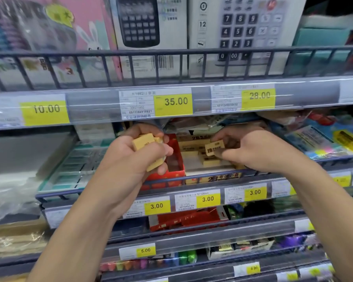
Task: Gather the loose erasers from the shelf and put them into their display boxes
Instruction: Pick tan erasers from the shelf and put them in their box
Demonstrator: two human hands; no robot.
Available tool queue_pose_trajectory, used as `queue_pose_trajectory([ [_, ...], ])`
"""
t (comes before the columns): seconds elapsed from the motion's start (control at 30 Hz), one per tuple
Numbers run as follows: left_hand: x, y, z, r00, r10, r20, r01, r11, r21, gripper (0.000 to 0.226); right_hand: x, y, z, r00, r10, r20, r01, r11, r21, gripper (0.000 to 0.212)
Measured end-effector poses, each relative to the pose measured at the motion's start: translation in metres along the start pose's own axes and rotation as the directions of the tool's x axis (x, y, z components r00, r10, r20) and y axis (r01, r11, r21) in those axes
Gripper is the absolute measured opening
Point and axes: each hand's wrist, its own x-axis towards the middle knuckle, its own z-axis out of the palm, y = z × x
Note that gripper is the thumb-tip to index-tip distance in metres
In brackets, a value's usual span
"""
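Where erasers [210, 159] lie, tan box [212, 177] holds them.

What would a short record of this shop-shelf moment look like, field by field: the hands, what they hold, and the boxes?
left hand: grips several tan erasers in a bunch
right hand: pinches one printed eraser above the tan display box
tan display box: more erasers lie loose inside
red display box: beside the tan one, just behind the left hand
shelf rail: runs across the front of both boxes
price tags: yellow, 3.00, below the boxes
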Motion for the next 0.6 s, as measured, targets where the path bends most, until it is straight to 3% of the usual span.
queue_pose_trajectory([
  [0.2,0.004,0.000,-0.002,1.000,-0.026,0.006,0.026,0.999,0.044,0.023,0.007,0.002,0.002,0.978,-0.032,0.206,0.071,0.980,-0.187,0.019],
  [0.33,0.005,0.000,0.002,1.000,-0.023,0.007,0.023,0.999,0.049,0.018,0.016,0.011,0.006,0.976,-0.036,0.216,0.094,0.960,-0.264,0.029],
  [0.6,0.006,-0.002,0.006,0.997,-0.050,0.056,0.050,0.999,0.013,0.024,0.024,0.016,0.010,0.974,-0.012,0.226,0.089,0.939,-0.331,0.028],
])
